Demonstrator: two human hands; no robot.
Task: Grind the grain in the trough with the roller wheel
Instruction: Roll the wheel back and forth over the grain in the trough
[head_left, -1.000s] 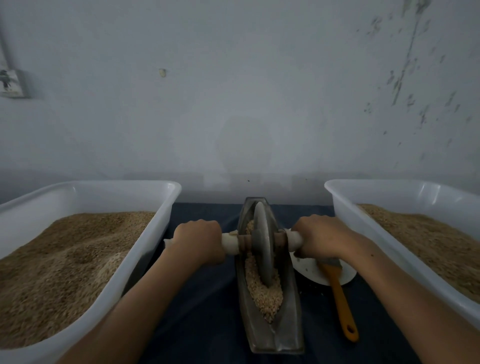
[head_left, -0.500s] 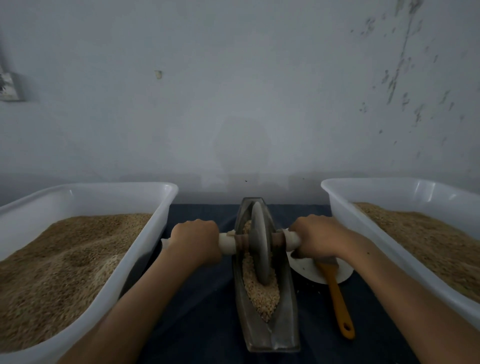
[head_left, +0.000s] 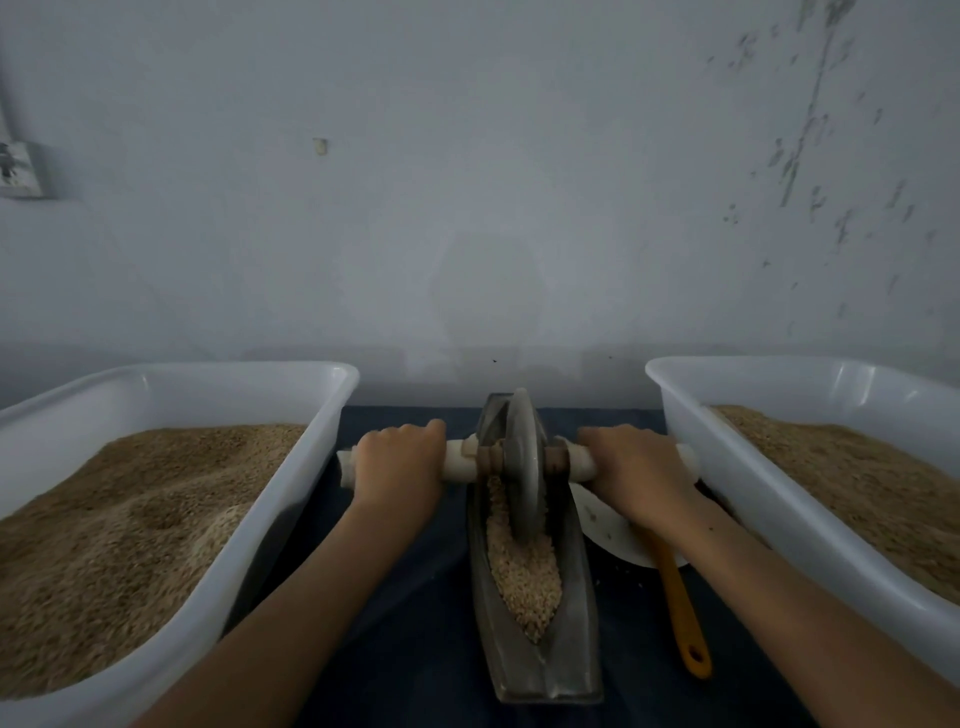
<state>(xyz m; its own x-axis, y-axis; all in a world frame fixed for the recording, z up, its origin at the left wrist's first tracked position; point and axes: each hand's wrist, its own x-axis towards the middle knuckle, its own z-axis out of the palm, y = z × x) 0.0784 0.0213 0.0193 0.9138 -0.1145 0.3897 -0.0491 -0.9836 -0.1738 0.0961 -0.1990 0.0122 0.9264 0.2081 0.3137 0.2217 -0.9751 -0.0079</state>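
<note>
A narrow, boat-shaped metal trough (head_left: 574, 644) lies lengthwise on the dark cloth in front of me, with pale grain (head_left: 524, 577) heaped in its groove. The grey roller wheel (head_left: 522, 467) stands upright in the groove toward the far end, its lower edge sunk in the grain. A white-wrapped axle handle (head_left: 460, 462) runs through the wheel to both sides. My left hand (head_left: 397, 465) grips the left end of the handle. My right hand (head_left: 631, 467) grips the right end.
Two white plastic tubs full of brown grain flank the trough, one on the left (head_left: 332, 415) and one on the right (head_left: 685, 415). A white plate (head_left: 608, 535) with an orange-handled scraper (head_left: 680, 613) lies just right of the trough. A grey wall stands close behind.
Both hands have pushed the wheel away from me along the groove, toward the trough's far end. More grain now shows in front of the wheel.
</note>
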